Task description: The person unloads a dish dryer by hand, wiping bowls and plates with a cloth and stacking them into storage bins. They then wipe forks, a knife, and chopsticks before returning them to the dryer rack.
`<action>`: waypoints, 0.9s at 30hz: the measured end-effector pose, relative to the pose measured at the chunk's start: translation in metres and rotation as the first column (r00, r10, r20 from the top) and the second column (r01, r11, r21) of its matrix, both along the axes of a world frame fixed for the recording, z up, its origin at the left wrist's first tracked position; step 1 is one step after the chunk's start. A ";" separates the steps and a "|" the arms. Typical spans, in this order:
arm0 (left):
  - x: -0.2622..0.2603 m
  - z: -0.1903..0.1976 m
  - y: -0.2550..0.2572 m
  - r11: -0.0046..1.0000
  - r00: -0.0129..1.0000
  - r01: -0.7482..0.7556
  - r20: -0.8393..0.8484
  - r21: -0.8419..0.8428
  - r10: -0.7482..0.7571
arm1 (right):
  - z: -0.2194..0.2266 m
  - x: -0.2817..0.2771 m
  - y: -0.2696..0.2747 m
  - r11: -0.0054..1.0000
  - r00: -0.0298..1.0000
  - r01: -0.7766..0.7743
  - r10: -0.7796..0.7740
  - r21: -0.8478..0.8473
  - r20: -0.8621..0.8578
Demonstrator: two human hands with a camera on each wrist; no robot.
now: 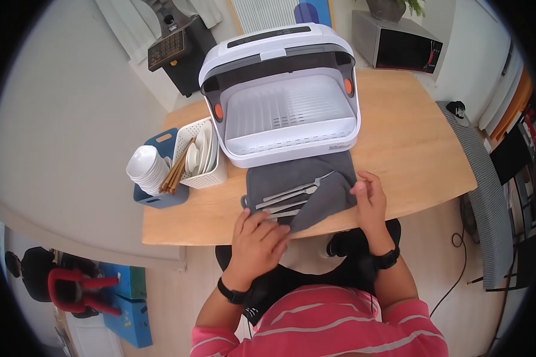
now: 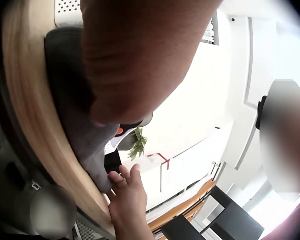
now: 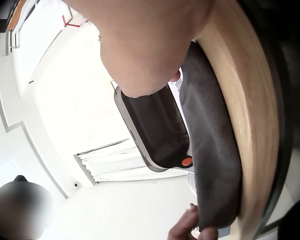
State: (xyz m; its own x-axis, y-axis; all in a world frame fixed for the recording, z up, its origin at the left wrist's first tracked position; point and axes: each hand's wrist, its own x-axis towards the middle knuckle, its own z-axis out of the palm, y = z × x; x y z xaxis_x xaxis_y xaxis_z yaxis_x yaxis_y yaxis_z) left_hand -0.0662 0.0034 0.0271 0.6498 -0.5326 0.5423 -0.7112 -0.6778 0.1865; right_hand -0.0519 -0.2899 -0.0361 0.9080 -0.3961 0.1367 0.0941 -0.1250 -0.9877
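Right hand point(image 1: 372, 201) loosely open, holding nothing; left hand point(image 1: 257, 243) at cloth point(image 1: 332, 201), grip unclear. Tugging the cloth's fold could drag cutlery point(image 1: 311, 190) off the bench point(image 1: 417, 137).

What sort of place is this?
It looks like a home kitchen or dining area, though it could be a room arranged to resemble one: there's a microwave, a stack of white bowls and cutlery on a grey cloth.
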 end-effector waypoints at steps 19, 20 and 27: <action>-0.016 -0.003 0.022 0.985 0.975 0.012 -0.218 -0.171 -0.050 | -0.008 -0.020 -0.009 0.981 0.974 -0.191 0.192 -0.023 0.119; -0.021 -0.009 0.025 0.985 0.974 0.008 -0.220 -0.170 -0.046 | -0.009 -0.024 -0.011 0.978 0.971 -0.209 0.207 -0.002 0.119; -0.042 -0.036 0.049 0.992 0.908 -0.064 -0.419 -0.108 0.013 | 0.012 -0.041 -0.022 0.892 0.953 -0.275 0.302 -0.359 0.020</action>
State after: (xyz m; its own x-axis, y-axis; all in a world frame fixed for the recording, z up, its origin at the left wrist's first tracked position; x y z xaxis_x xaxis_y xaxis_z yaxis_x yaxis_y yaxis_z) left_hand -0.1080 0.0523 -0.0087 0.8488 -0.4522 0.2740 -0.5249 -0.6585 0.5393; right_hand -0.0926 -0.3121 -0.0237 0.9572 -0.0332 0.2876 0.2485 -0.4156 -0.8750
